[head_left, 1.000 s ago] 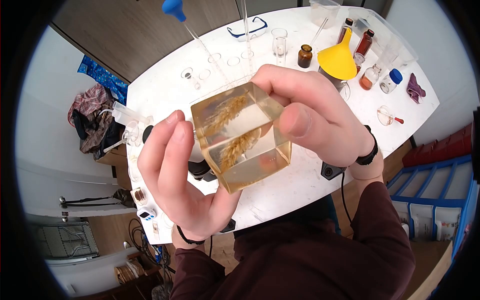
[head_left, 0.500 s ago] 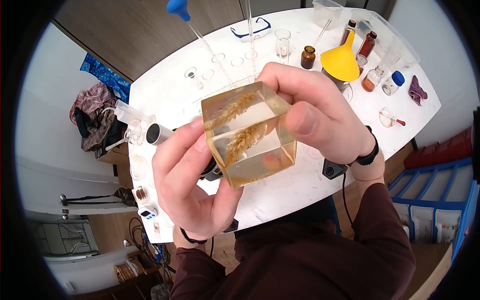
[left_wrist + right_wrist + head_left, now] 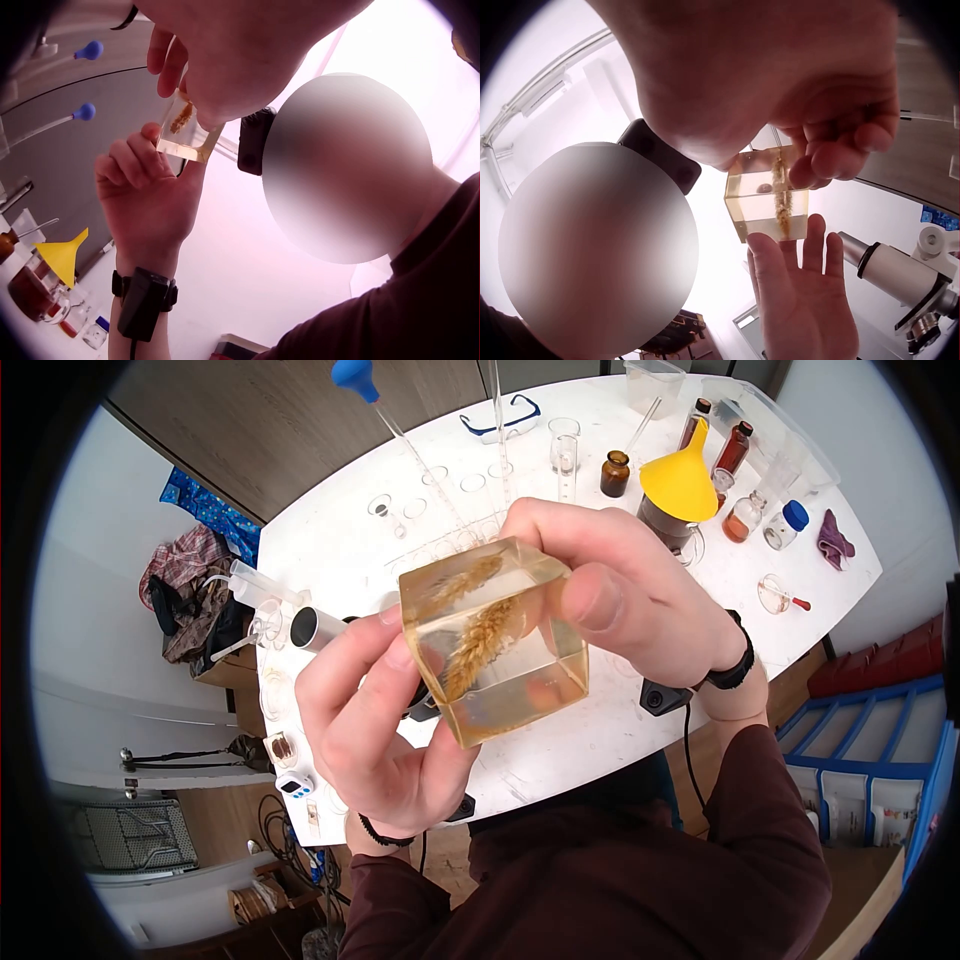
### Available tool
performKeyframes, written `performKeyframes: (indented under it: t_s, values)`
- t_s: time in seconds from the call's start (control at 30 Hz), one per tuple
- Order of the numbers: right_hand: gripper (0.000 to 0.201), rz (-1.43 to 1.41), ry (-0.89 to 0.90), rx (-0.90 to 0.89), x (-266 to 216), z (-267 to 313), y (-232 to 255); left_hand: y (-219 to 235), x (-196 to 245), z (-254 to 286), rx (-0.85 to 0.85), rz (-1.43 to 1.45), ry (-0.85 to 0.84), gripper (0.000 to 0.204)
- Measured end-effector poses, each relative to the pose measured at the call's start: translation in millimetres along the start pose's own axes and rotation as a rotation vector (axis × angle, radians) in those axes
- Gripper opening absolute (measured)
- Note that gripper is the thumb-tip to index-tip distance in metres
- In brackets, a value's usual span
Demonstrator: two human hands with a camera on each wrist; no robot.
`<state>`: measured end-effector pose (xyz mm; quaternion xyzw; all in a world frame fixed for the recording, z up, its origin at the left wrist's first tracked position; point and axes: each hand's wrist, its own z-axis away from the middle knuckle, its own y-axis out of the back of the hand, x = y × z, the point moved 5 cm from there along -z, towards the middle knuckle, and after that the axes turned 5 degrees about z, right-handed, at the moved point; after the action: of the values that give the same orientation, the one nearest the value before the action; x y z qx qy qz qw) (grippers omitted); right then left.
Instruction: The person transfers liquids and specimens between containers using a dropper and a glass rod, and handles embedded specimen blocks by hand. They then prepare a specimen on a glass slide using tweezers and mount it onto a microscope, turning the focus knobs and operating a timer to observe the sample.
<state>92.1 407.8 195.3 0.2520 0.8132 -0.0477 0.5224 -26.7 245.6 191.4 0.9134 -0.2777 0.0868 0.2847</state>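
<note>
A clear, yellowish resin block (image 3: 515,710) with a golden ear of grain (image 3: 482,645) inside is held up in front of the chest, tilted, above the table. My right hand (image 3: 645,595) grips its right side, thumb on the near face and fingers behind. At the lower left, my left hand (image 3: 370,745) pinches the block between fingertips on its left edge and a thumb underneath. Both the left wrist view and the right wrist view show the block (image 3: 765,214) between the two hands from below.
Behind the hands stands a microscope (image 3: 900,274), mostly hidden in the head view. On the white table (image 3: 590,750) are a yellow funnel (image 3: 683,485), a brown bottle (image 3: 614,475), safety glasses (image 3: 500,428), a blue-bulb pipette (image 3: 355,378) and a timer (image 3: 294,785).
My left hand's fingers have come right, against the block's left edge. The block has shifted slightly right and tilted, so its upper face looks narrower. The right hand keeps its grip.
</note>
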Motion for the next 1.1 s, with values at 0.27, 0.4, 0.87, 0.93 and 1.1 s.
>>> performKeyframes:
  t_s: [0.27, 0.4, 0.87, 0.93, 1.1]
  values:
    - [0.052, 0.040, 0.031, -0.040, 0.4, -0.9, -1.9, -0.5, 1.2, -5.0, 0.055, -0.036, -0.022, 0.056]
    - [0.052, 0.036, 0.047, -0.027, -0.6, -1.1, -3.1, 0.8, 1.6, -7.1, 0.087, -0.023, -0.056, 0.059]
    - [0.048, 0.026, 0.067, 0.014, 0.4, -0.7, -3.6, 0.9, -5.1, -3.2, 0.114, 0.051, -0.053, 0.056]
    - [0.047, 0.037, 0.069, 0.017, 0.2, -0.5, -3.0, 0.4, -5.1, -2.9, 0.113, 0.055, -0.056, 0.056]
    - [0.047, 0.048, 0.094, 0.025, 1.4, -0.6, -3.4, -1.1, -4.7, -2.6, 0.119, 0.054, -0.041, 0.060]
